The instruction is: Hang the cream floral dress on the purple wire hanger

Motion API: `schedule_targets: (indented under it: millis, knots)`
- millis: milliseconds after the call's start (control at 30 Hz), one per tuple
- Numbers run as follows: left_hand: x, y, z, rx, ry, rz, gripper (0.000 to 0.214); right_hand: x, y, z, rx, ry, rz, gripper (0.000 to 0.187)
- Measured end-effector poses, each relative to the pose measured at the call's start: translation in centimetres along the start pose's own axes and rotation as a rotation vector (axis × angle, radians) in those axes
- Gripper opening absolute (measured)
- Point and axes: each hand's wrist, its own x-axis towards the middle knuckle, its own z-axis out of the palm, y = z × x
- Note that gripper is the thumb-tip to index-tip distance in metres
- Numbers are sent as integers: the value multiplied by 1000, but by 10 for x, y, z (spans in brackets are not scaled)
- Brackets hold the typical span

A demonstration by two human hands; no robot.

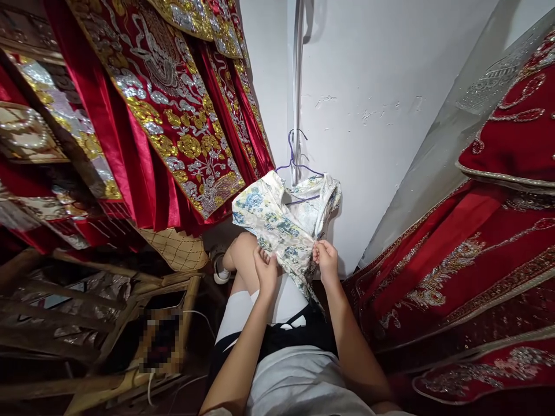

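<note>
A white blouse (277, 222) with blue flowers and green leaves hangs on a purple hanger (292, 156) in front of my knees. Its two front panels cross below an open neckline. My left hand (266, 270) is closed at the blouse's lower left side, thumb against the cloth. Higher on the right, my right hand (326, 260) pinches the front edge, with its fingers curled. The blouse's lower hem drapes over my lap and partly drops out of sight between my arms.
Red robes (186, 127) with gold and silver sequins hang at left. More red beaded garments (437, 271) hang at right. A pale wall (364, 75) with a metal rail (297, 69) stands ahead. A wooden chair (193, 300) holding dark items and a cable is at lower left.
</note>
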Motion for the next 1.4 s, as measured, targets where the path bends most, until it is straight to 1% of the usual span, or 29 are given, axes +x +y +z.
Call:
schedule_targets:
  millis: [67, 100, 167, 200, 267, 333, 400, 467, 533, 633, 733, 800, 900, 967, 1033, 1100, 1133, 1167, 1200, 1267, 1300, 1333, 1400]
  knots:
    - [-4, -4, 1, 125, 85, 199, 60, -1, 0, -3, 13, -2, 34, 27]
    - [-7, -5, 3, 191, 92, 301, 57, -3, -1, -3, 6, -34, 53, 27]
    - [-13, -6, 8, 318, 29, 470, 49, -6, -1, -2, -24, -119, 87, 26]
    - [-15, -6, 11, 380, -25, 518, 46, -8, -1, 0, -41, -159, 99, 26]
    - [-17, -7, 18, 503, -119, 545, 45, -12, -3, 5, -69, -226, 114, 25]
    - [-17, -9, 22, 613, -156, 529, 45, -14, -4, 10, -95, -286, 113, 23]
    - [-16, -10, 24, 670, -179, 522, 34, -16, -4, 14, -117, -342, 108, 20]
    - [-17, -10, 22, 667, -196, 541, 23, -19, -3, 17, -130, -392, 100, 19]
    - [-18, -8, 19, 641, -192, 576, 17, -20, -2, 18, -135, -422, 87, 19]
    - [-18, -5, 15, 639, -173, 637, 12, -13, -8, 21, -143, -399, 77, 19]
    - [-16, -5, 14, 687, -218, 637, 13, 10, -31, 33, -135, -352, 41, 16]
    - [-13, -6, 15, 732, -274, 599, 17, 33, -59, 48, -118, -326, -27, 14]
    - [-11, -9, 20, 831, -347, 561, 18, 67, -107, 75, -101, -270, -104, 19]
    - [-10, -9, 22, 899, -409, 553, 16, 82, -135, 90, -101, -252, -150, 20]
    - [-7, -6, 24, 939, -487, 541, 17, 88, -152, 96, -115, -254, -187, 22]
    - [1, 7, 24, 913, -572, 541, 18, 86, -158, 95, -130, -300, -223, 21]
    - [8, 18, 24, 863, -594, 556, 16, 84, -158, 92, -133, -331, -241, 21]
    - [16, 32, 25, 790, -588, 585, 12, 80, -156, 88, -133, -358, -257, 20]
    - [26, 50, 27, 705, -548, 626, 12, 77, -155, 84, -136, -376, -269, 20]
    - [46, 91, 33, 537, -380, 735, 29, 72, -153, 77, -151, -395, -285, 20]
    - [55, 113, 37, 512, -303, 808, 33, 71, -152, 75, -161, -403, -290, 21]
    - [63, 133, 42, 509, -266, 881, 32, 71, -152, 74, -169, -415, -294, 21]
    - [75, 167, 54, 577, -326, 983, 22, 72, -151, 74, -179, -444, -313, 21]
